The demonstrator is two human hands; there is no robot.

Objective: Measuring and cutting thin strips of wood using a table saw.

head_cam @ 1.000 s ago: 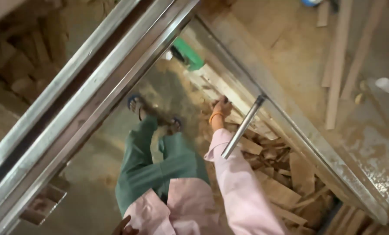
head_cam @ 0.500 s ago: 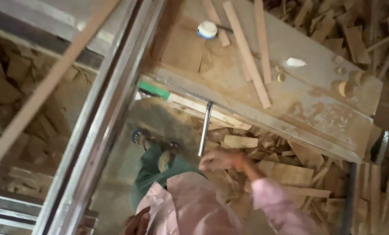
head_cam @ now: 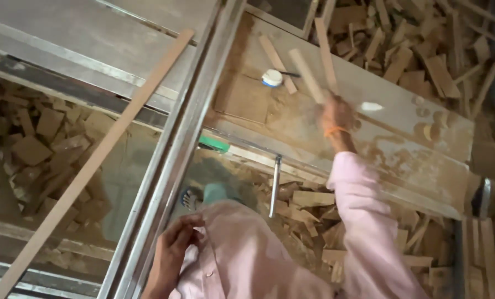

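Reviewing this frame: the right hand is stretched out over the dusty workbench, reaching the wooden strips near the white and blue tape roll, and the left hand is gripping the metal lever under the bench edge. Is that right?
Not quite. The left hand is not on the metal lever; it rests beside the long metal rail, near the pink shirt. The lever hangs untouched under the bench edge. The rest holds: the right hand reaches the wooden strips on the dusty workbench, near the tape roll. The head view shows it.

pink sleeve point(head_cam: 363, 221), orange wristband point(head_cam: 336, 132), white-blue tape roll point(head_cam: 271, 78)

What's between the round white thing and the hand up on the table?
A wooden strip lies between the white disc and the right hand, head view.
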